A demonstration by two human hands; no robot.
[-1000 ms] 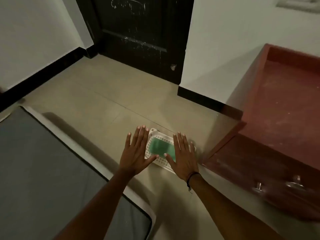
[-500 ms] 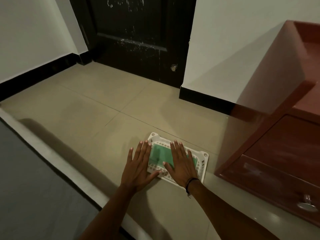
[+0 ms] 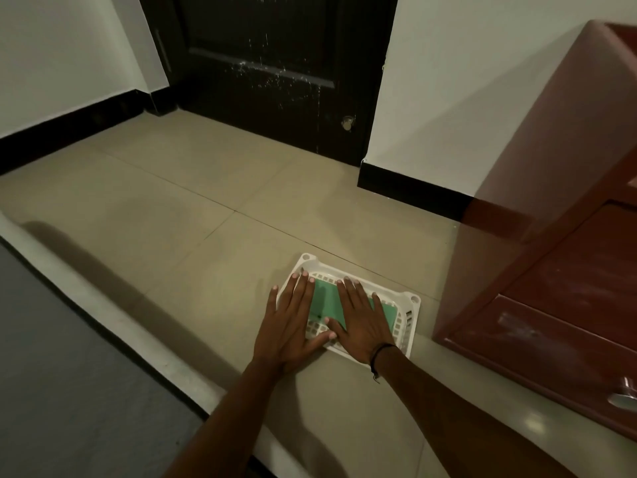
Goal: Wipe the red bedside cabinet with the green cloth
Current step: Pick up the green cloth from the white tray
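Note:
A folded green cloth point(image 3: 327, 300) lies flat inside a white perforated plastic basket point(image 3: 410, 313) on the tiled floor. My left hand point(image 3: 291, 322) is spread flat over the basket's left side, fingers straight. Over the cloth and the basket's near edge my right hand point(image 3: 362, 322) is spread flat too, a dark band on its wrist. Neither hand grips anything. The red bedside cabinet point(image 3: 558, 270) stands just right of the basket, its drawer fronts facing me, with a metal handle point(image 3: 624, 396) at the lower right.
A dark door point(image 3: 275, 63) stands shut ahead, white walls with black skirting on both sides. A grey mattress point(image 3: 51, 374) with a pale edge fills the lower left. Beige floor tiles point(image 3: 206, 201) stretch between the mattress and the door.
The view has dropped lower and nearer to the floor, so the cabinet top has left the frame. Both hands stay spread flat over the basket and cloth.

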